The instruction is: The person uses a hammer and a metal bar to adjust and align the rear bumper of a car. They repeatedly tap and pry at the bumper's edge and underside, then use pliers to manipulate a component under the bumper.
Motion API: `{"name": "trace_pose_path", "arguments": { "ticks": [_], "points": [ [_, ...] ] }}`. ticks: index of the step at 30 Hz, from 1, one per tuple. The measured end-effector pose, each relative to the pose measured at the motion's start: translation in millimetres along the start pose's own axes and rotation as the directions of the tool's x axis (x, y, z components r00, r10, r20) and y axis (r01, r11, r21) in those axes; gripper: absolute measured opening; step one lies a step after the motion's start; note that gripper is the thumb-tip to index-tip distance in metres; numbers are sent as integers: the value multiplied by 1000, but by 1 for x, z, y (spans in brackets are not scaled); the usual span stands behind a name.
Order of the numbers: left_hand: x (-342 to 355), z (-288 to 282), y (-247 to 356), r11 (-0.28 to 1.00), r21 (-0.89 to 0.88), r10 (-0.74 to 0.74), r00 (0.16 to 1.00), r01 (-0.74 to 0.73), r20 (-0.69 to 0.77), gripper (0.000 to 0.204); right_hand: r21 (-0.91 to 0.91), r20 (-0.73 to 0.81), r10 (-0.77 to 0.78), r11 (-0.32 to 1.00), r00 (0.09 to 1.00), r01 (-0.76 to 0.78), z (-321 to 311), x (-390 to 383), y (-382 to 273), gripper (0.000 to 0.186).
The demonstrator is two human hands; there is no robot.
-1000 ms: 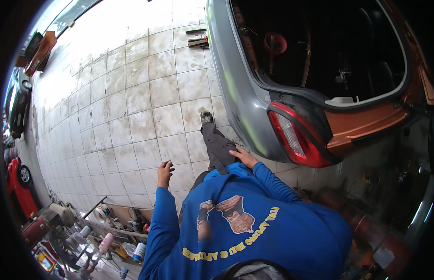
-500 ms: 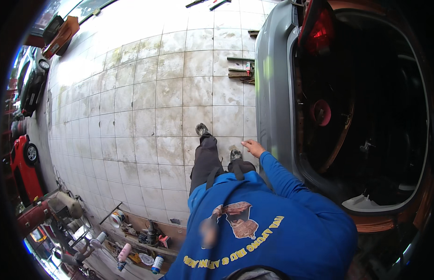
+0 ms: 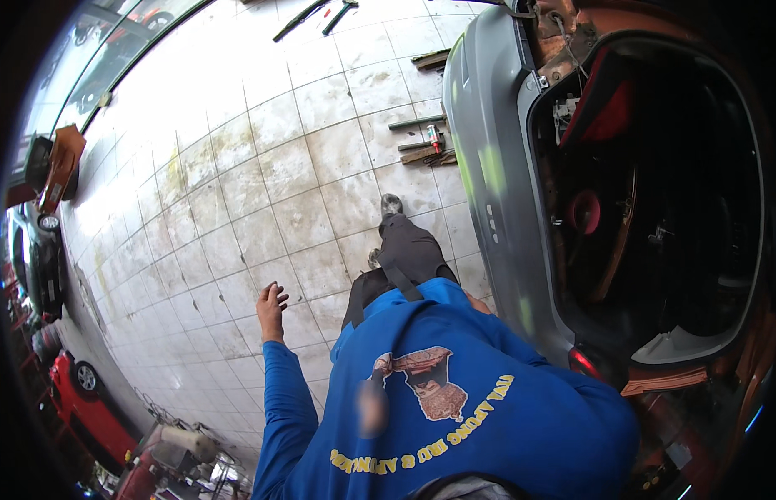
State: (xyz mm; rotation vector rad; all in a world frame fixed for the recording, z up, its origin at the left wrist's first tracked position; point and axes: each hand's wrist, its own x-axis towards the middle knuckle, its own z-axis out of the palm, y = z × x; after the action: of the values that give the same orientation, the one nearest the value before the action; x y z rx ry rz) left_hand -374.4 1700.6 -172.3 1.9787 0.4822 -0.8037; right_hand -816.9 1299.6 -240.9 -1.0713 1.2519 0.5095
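My left hand (image 3: 272, 302) hangs out to my left over the tiled floor, its fingers loosely bent and apart, with nothing seen in it. My right hand (image 3: 478, 304) shows only in part beside my right hip, near the car's grey bumper (image 3: 496, 208); its fingers are hidden. The bumper bears yellow-green patches. Behind it, the orange car's rear stands open onto a dark interior, where a round red part (image 3: 584, 212) shows. My dark shoe (image 3: 391, 204) is planted ahead on the tiles.
Wooden strips (image 3: 421, 154) and a small red-and-white bottle (image 3: 433, 139) lie beside the bumper. Dark rods (image 3: 300, 18) lie farther ahead. A red car (image 3: 92, 417), a dark car (image 3: 45, 267) and an orange car part (image 3: 61, 167) stand along the left side.
I have stepped forward, my legs swapping places. My left arm has swung into view on the left. My right hand has drawn back beside my hip. The shelf at lower left has left view.
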Motion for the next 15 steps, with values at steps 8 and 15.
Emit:
{"name": "trace_pose_path", "arguments": {
  "ticks": [8, 15],
  "points": [
    [65, 68, 78, 964, 119, -257, 947, 237, 192, 40, 126, 27, 165, 978, 986, -167, 33, 121, -235, 96],
    [106, 29, 87, 803, 596, -250, 901, -12, 355, 37, 56, 56, 67, 996, 996, -70, 29, 167, -448, 79]
  ]
}}
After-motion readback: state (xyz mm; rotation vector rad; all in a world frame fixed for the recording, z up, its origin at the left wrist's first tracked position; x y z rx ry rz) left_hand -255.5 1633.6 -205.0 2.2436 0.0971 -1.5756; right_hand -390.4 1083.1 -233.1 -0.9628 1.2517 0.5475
